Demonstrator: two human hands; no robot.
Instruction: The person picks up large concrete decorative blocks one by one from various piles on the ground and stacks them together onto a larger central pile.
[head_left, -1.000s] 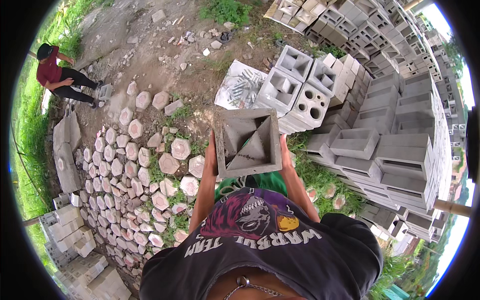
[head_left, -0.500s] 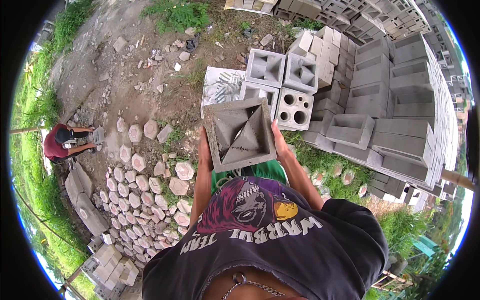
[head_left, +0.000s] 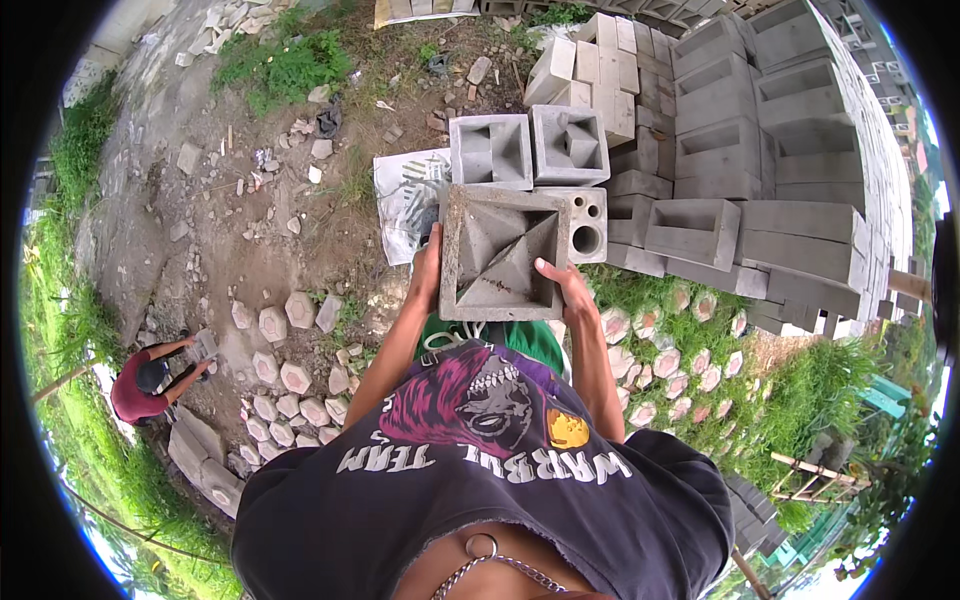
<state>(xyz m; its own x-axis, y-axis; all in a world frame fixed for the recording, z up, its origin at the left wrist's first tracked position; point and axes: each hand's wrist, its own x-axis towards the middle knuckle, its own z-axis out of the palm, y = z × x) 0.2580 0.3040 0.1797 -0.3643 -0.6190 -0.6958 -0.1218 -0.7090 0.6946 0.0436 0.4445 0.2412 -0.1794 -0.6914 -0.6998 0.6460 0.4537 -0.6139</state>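
Note:
Between both hands I hold a square concrete vent block (head_left: 505, 250), its hollow face upward. Inside its thick rim, slanted faces meet along a diagonal ridge. My left hand (head_left: 428, 268) is closed on the block's left side. My right hand (head_left: 568, 288) grips the right side, with the thumb over the rim. Just beyond stand two other vent blocks, one on the left (head_left: 490, 152) and one on the right (head_left: 570, 145). A block with round holes (head_left: 588, 228) is partly hidden by the one I hold. A printed white sack (head_left: 398, 215) lies to their left.
Tall stacks of grey hollow blocks (head_left: 720, 150) rise at the right. Hexagonal pavers (head_left: 295, 378) cover ground at the left, and more (head_left: 680, 385) lie in grass at the right. A person in a red shirt (head_left: 140, 385) bends at far left, holding a grey block (head_left: 203, 346).
The held block has straightened and shifted right in view, now covering more of the holed block. My right thumb has come over its rim. The whole view has turned.

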